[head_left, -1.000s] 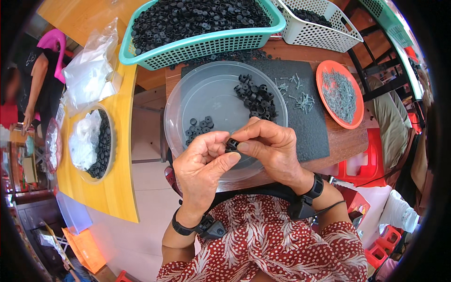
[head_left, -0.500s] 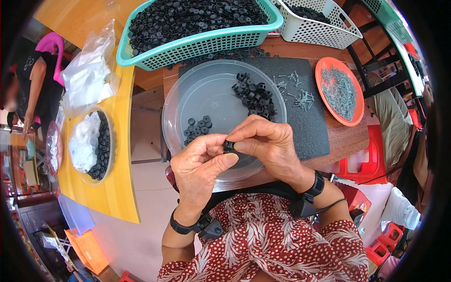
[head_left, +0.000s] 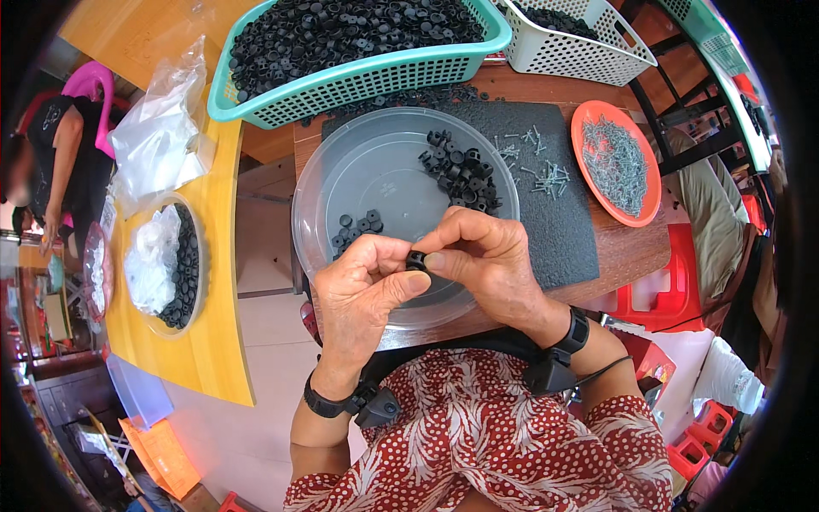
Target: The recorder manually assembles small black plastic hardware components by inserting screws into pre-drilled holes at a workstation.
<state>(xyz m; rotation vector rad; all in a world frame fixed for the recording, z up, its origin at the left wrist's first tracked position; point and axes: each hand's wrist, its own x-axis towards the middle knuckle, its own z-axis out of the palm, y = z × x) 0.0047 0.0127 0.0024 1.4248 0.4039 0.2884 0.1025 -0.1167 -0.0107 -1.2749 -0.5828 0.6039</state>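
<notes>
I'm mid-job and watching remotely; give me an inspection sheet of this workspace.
Surface: brown table with a dark mat; a clear tub stands partly over the mat.
Job's things: small black part in hand; smaller pile and larger pile of black parts in the tub; metal fasteners on an orange plate.
Clutter: loose fasteners on the mat; scattered black pieces beside the turquoise basket.
Grippers: left hand and right hand both pinch the part above the tub.
Cables: black cable at the right wrist.
Surroundings: yellow table and another person at left.
</notes>
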